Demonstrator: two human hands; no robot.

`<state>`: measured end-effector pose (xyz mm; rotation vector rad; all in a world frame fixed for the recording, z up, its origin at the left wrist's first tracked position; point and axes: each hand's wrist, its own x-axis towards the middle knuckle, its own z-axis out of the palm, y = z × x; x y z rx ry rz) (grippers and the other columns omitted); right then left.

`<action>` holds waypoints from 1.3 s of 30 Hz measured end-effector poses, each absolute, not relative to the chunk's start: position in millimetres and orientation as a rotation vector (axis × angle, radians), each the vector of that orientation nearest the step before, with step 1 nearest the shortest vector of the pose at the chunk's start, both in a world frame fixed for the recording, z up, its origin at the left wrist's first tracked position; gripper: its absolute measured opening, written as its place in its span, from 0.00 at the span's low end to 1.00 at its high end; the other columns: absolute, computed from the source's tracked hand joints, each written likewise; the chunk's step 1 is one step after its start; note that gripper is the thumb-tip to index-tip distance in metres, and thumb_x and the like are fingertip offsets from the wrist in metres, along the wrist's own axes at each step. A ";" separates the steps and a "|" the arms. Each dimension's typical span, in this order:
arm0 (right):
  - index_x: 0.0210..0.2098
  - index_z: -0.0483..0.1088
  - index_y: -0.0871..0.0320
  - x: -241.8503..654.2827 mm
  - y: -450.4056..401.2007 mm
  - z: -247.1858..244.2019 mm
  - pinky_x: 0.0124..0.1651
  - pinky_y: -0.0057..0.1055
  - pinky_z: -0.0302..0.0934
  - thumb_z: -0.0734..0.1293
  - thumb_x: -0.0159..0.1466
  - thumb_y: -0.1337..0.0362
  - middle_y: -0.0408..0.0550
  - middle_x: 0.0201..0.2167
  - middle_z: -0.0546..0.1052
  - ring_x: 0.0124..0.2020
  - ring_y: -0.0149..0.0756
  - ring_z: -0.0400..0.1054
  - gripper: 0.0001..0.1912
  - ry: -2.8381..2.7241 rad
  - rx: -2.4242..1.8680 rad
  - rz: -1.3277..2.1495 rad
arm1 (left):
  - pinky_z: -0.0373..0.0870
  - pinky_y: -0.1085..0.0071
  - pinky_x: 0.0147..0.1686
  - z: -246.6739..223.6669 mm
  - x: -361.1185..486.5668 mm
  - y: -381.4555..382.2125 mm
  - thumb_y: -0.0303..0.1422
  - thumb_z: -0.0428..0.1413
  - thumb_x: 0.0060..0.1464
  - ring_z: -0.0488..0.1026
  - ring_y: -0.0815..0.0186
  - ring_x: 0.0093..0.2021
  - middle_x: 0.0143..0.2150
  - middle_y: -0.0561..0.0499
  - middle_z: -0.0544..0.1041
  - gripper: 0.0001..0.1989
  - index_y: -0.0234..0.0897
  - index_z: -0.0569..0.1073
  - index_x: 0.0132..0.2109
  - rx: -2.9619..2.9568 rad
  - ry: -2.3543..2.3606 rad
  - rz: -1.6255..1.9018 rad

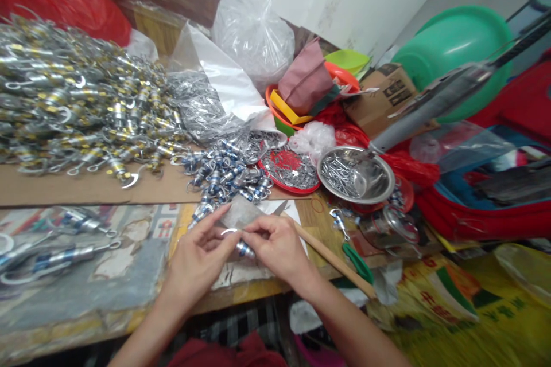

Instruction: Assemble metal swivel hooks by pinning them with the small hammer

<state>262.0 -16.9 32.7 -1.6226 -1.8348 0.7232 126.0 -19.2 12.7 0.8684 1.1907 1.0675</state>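
Between my two hands is a small metal hook fitting (245, 249) with a blue band, its curved hook end by my left fingers. My left hand (196, 252) is closed, pinching the hook end between thumb and fingers. My right hand (279, 243) is closed too, with thumb and fingertips on the fitting; part of the piece is hidden behind them. Just beyond my fingers lies a pale, translucent block (241, 213). A heap of blue-banded hook fittings (226, 169) sits behind it. More of them (69, 255), larger in view, lie at the left.
A large pile of yellow-banded fittings (81, 97) covers the back left. Beyond my hands stand a red tray (297, 188) of small metal parts and a steel bowl (387, 192) of metal pins. A wooden handle (336, 261) lies beside my right forearm, near green-handled scissors (358, 264).
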 end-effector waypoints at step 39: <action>0.54 0.60 0.54 342.7 -73.1 49.4 0.43 0.27 0.62 0.59 0.61 0.71 0.48 0.43 0.72 0.43 0.34 0.68 0.21 -2.023 -1.426 0.118 | 0.75 0.67 0.28 5.8 134.5 -35.3 0.25 0.64 0.35 0.77 0.64 0.24 0.24 0.54 0.77 0.44 0.39 0.53 0.59 0.573 1.012 1.232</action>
